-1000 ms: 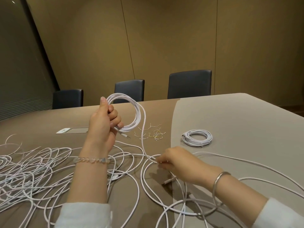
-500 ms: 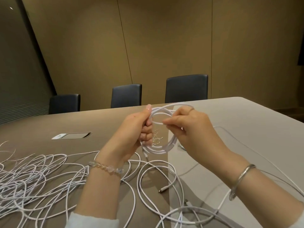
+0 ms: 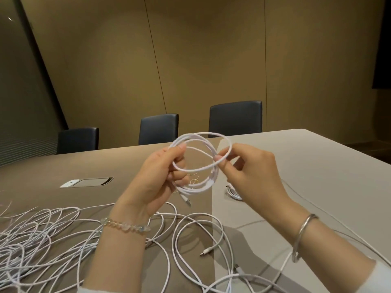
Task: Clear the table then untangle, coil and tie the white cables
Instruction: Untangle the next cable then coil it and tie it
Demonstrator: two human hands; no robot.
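Aloft, both hands apparently grip the white coil [image 3: 201, 161].

White sleeve cuffs [image 3: 378, 278], beaded bracelet [image 3: 125, 226] on left wrist, silver bangle [image 3: 301, 235] on right

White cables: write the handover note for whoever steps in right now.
Left hand grips the half-wound coil above the table; one plug end dangles below it.
Right hand pinches the coil's newest loop.
One finished coil lies on the table behind the right hand; twist ties lie beyond the held coil.
Left to do: finish and tie this coil, then the loose cable in front and the tangle at left.
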